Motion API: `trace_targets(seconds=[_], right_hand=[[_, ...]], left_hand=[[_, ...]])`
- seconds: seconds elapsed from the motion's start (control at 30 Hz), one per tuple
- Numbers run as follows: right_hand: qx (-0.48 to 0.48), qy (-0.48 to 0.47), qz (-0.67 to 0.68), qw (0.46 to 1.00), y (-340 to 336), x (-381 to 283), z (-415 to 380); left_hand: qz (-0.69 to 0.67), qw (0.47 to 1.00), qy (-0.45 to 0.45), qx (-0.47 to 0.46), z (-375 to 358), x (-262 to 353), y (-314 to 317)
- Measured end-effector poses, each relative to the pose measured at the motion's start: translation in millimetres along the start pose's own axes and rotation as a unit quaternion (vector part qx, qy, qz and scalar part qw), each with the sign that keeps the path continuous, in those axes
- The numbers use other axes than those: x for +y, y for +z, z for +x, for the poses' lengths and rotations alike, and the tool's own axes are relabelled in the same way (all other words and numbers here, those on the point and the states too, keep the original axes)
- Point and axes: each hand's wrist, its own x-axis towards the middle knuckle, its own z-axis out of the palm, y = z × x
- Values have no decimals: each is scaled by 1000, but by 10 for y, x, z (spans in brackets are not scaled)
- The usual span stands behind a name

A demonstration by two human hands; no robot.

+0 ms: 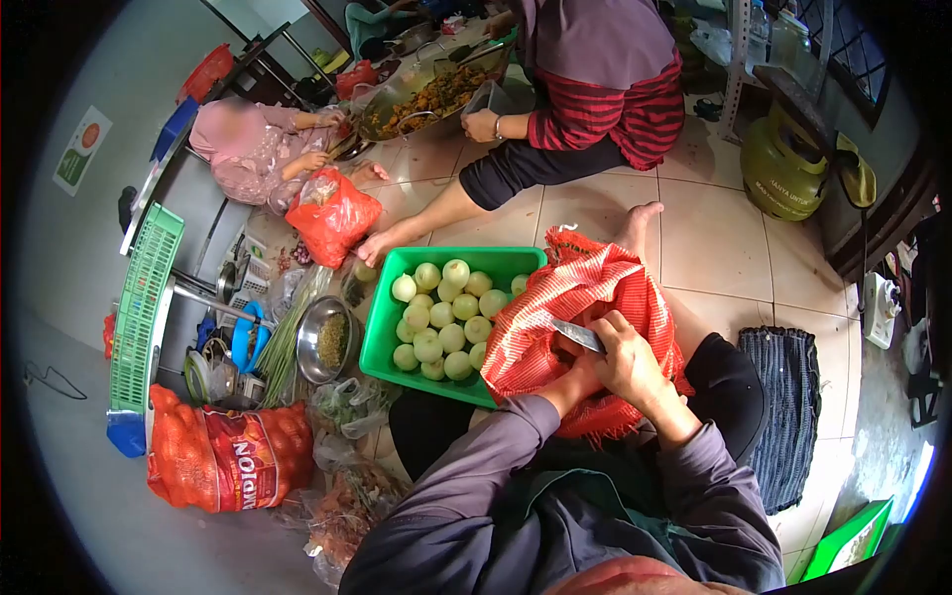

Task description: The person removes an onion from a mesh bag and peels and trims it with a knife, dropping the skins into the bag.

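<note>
My right hand (632, 365) is closed around a knife (578, 335), its blade pointing left over the mouth of a red mesh sack (526, 332). Just below the blade, my left hand (575, 385) reaches into the sack, partly behind the right hand; its fingers are hidden, so what it holds does not show. The sack sits between my legs, its mouth spread wide and its inside in shadow. Touching it on the left is a green plastic basin (374, 332), where many peeled whole onions (427, 345) lie.
A full orange net sack (233, 451), a steel bowl (322, 337) and long green stalks (297, 332) lie left. Ahead, two people (605, 89) (248, 149) sit near a large food pan (431, 104). A green gas cylinder (783, 164) and dark mat (780, 416) are right.
</note>
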Motion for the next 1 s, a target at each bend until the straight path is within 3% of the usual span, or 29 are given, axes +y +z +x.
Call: trace_targets(seconds=[0.23,0.37,0.43,0.53,0.63,0.73,0.83,0.87,0.93,1.0], right_hand=[[-16,20,4,1000,-45,-31,5],[-20,8,-1,1000,-43,-17,1],[-22,5,-1,1000,-43,10,-7],[-18,5,1,1000,-44,17,-8],[-5,-6,2,1000,-24,6,-11],[-7,-5,3,1000,-12,20,-15],[-8,-9,9,1000,21,46,-24],[-11,-10,11,1000,34,54,-32],[-15,-11,13,1000,45,73,-34],[-16,-7,12,1000,11,31,-28]], left_hand=[[39,999,3,27,58,-71,63],[38,994,55,89,61,-102,137],[-17,987,88,130,-6,-85,47],[-263,959,10,104,-352,104,-845],[-240,949,76,189,-438,-63,-763],[-276,942,66,179,-479,-98,-765],[-216,959,76,165,-511,-103,-510],[-218,973,-20,67,-493,-63,-470],[-146,988,-5,54,-367,-183,-33],[-62,997,3,44,-344,-169,6]])
